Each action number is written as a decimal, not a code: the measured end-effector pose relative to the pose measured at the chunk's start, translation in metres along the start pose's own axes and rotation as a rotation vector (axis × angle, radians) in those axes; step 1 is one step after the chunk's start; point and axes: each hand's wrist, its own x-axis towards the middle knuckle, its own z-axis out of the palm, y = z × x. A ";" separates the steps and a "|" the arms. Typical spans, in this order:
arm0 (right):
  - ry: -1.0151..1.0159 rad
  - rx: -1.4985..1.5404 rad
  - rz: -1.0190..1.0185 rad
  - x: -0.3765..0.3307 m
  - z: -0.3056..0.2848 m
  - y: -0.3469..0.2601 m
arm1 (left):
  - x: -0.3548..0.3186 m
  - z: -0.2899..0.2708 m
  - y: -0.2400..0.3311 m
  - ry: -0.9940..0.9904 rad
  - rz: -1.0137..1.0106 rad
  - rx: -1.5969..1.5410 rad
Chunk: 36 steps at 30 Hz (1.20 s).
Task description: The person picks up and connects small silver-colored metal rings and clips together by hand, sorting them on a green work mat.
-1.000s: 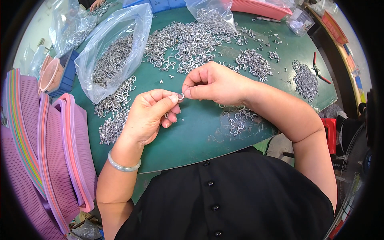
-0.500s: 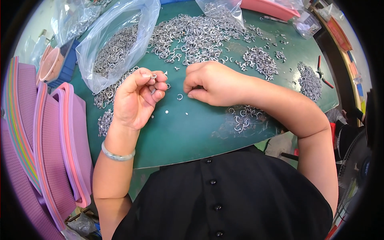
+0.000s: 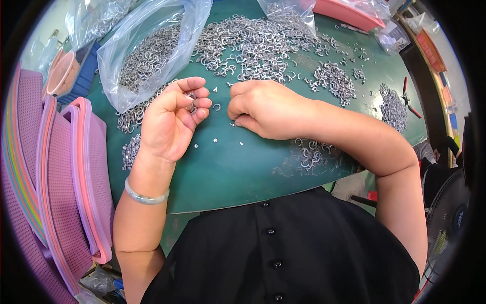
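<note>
My left hand [image 3: 174, 114] is turned palm up over the green table, its fingers curled and the thumb pressed in. Small silver-grey metal rings [image 3: 191, 97] show between its thumb and fingers. My right hand [image 3: 260, 109] is knuckles up on the tabletop, thumb and fingers closed in a pinch. A bit of a metal ring [image 3: 232, 123] peeks out at its fingertips; the rest is hidden. Between the hands lies one open metal ring [image 3: 217, 107]. Tiny pale pieces [image 3: 215, 140] are scattered on the table nearer to me.
A large heap of metal rings [image 3: 248, 45] covers the far table [image 3: 243, 172], beside a clear bag [image 3: 152, 61] of rings. Smaller piles [image 3: 334, 81] lie to the right, near red-handled pliers [image 3: 406, 96]. Purple plastic baskets [image 3: 91, 177] stand at left, a pink tray [image 3: 349, 12] far right.
My right fingertips have come down onto the ring that lay beside them. My left thumb has moved in over the fingers, covering the piece it held at its tip.
</note>
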 end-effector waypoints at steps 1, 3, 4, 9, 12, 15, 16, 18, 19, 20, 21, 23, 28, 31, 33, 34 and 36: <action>-0.013 0.008 0.015 0.000 0.000 0.000 | 0.000 0.000 0.000 0.029 -0.012 0.064; -0.028 0.016 0.029 0.001 0.000 0.000 | 0.000 0.000 0.000 0.060 -0.024 0.126; -0.038 0.032 0.042 0.001 -0.001 0.000 | 0.000 -0.001 0.001 0.054 -0.027 0.130; -0.076 0.045 0.045 0.005 -0.004 -0.002 | 0.000 -0.007 0.007 0.065 0.000 0.134; -0.150 0.036 0.050 0.010 -0.009 -0.002 | 0.001 -0.008 0.008 0.069 -0.019 0.167; -0.226 0.072 0.130 0.018 -0.015 -0.004 | 0.002 -0.006 0.005 0.065 -0.083 0.198; -0.129 0.104 0.079 0.021 -0.016 -0.003 | 0.002 -0.005 0.005 0.047 -0.097 0.204; -0.003 0.203 0.043 0.027 -0.022 -0.009 | 0.002 -0.002 0.004 0.030 -0.112 0.208; -0.004 0.203 0.045 0.030 -0.021 -0.009 | 0.000 0.001 0.005 -0.015 -0.154 0.166; 0.022 0.236 0.069 0.034 -0.020 -0.007 | 0.000 0.002 0.006 -0.060 -0.197 0.125; 0.047 0.271 0.090 0.037 -0.020 -0.006 | 0.000 0.000 0.006 -0.059 -0.196 0.124; 0.088 0.269 0.075 0.039 -0.019 -0.002 | 0.003 -0.007 0.007 -0.098 -0.189 0.095; 0.066 0.033 0.109 0.035 -0.016 0.001 | 0.005 -0.009 0.012 0.108 -0.024 0.092; -0.038 -0.066 0.077 0.033 -0.006 0.000 | 0.006 -0.012 0.012 0.094 -0.030 0.098; -0.058 -0.127 0.082 0.034 -0.004 -0.001 | 0.007 -0.013 0.011 0.095 -0.034 0.113; -0.042 -0.130 0.077 0.034 -0.003 0.000 | 0.008 -0.013 0.011 0.096 -0.038 0.129; -0.027 -0.035 0.094 0.036 -0.004 0.005 | 0.006 -0.012 0.011 0.090 -0.049 0.182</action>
